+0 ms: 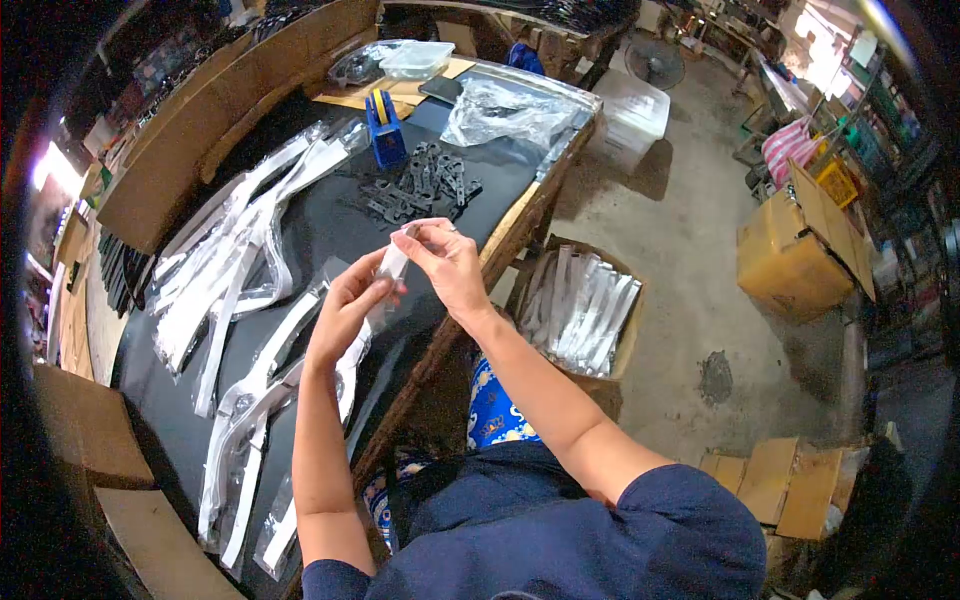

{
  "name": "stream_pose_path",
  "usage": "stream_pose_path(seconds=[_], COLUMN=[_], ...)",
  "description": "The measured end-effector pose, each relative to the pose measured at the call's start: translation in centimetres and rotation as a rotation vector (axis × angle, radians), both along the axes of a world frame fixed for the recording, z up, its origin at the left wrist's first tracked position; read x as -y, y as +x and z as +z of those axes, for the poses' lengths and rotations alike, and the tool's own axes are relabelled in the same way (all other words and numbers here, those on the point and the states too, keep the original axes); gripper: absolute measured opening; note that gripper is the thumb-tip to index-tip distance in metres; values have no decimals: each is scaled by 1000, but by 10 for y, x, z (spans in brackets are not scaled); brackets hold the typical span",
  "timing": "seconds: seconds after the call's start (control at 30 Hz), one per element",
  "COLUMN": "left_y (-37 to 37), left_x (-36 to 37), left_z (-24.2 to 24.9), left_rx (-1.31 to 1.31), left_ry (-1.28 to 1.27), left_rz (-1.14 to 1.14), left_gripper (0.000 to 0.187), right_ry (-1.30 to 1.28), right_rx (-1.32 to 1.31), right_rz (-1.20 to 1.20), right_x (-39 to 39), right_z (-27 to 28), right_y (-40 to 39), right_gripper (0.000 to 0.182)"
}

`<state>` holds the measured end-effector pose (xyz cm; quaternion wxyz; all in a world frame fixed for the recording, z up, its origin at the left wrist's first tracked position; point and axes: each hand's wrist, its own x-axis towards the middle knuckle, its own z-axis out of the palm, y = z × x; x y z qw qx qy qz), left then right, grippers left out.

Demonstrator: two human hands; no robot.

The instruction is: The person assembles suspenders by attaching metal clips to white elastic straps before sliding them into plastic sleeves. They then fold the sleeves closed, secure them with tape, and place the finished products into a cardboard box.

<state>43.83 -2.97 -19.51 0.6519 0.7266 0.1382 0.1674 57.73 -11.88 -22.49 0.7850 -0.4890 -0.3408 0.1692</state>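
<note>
Over the table, my left hand and my right hand meet at the end of a white strip in a clear plastic sleeve. My left fingers are closed round it from below, while my right thumb and fingers pinch its top end. Just beyond my hands lies a pile of small black perforated parts. A blue tape dispenser with yellow tape stands behind that pile. Long white strips in clear sleeves are heaped to the left, and more sleeved strips lie near my left forearm.
Clear plastic bags and a clear container occupy the table's far end. Beside the table, an open carton on the floor holds sleeved strips. A large cardboard box stands to the right. Cardboard walls the table's left side.
</note>
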Motion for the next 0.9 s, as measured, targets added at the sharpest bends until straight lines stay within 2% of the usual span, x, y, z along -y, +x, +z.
stream_pose_path(seconds=[0.03,0.13,0.2,0.27,0.3,0.37,0.47,0.53,0.6,0.67,0.73,0.77,0.8,0.87,0.9], left_y=[1,-1,4,9,12,15,14,10,9,12,17,19,19,23,25], left_x=[4,-3,-9,-5,-3,2,17,7,2,5,11,10,10,12,15], left_z=[1,4,-5,-1,1,5,21,12,9,8,7,2,-3,-19,-23], left_rx=[32,3,25,46,48,97,16,-2,-27,-64,-8,25,58,120,121], left_ry=[-14,-31,4,26,26,-130,-147,-126,-104,63,50,63,76,90,129], left_rz=[37,71,95,63,58,31,104,72,43,127,143,190,239,350,412], left_gripper=[32,22,20,17,17,16,20,22,24,28,27,26,25,22,21], right_ry=[0,-73,-95,-86,-55,-24,-44,-122,-72,-35,-120,-106,-103,-301,-341], right_rx=[1,-22,100,42,-26,-94,53,29,34,32,103,273,274,405,483], right_rz=[-4,126,112,153,185,217,118,135,128,120,166,177,170,255,235], right_x=[0,0,0,1,4,7,7,6,4,5,10,11,13,15,19], right_z=[-1,-2,-1,1,8,15,16,13,12,12,23,23,21,19,19], right_y=[1,1,1,4,3,3,7,8,7,5,11,19,25,39,49], right_gripper=[14,16,16,16,15,15,17,17,17,17,16,20,20,29,41])
